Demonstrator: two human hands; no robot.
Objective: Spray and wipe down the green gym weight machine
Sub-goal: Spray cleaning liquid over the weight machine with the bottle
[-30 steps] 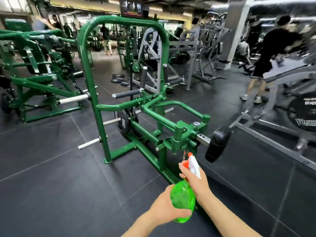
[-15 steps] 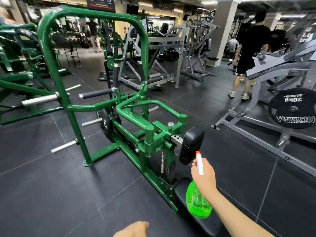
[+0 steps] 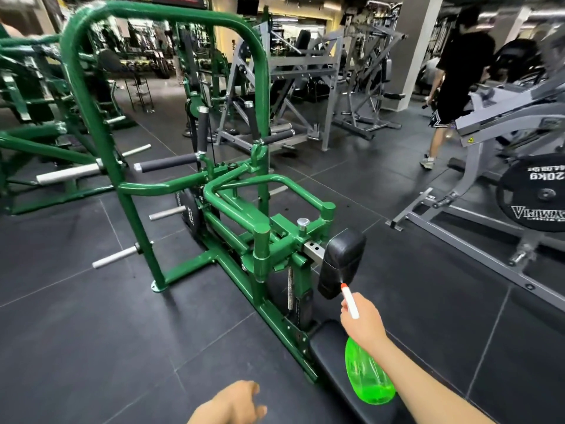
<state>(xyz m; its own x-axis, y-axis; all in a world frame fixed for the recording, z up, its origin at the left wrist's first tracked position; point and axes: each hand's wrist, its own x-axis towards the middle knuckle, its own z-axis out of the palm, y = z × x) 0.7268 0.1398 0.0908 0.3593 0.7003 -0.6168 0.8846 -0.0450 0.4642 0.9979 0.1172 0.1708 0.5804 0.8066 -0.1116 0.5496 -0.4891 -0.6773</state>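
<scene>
The green weight machine stands in front of me on the dark floor, with a tall arched frame, black foam handles and a black chest pad. A black seat pad lies low near me. My right hand grips the neck of a green spray bottle; its white and red nozzle points at the chest pad from just below it. My left hand hangs at the bottom edge, holding nothing, fingers loosely curled. No cloth is in view.
A grey machine with a 20 kg plate stands close on the right. Another green machine is at the left, grey racks behind. A person in black walks at the back right.
I have moved closer to the machine. My left hand let go of the bottle and dropped to the bottom edge. My right hand raised the nozzle up to the chest pad.
</scene>
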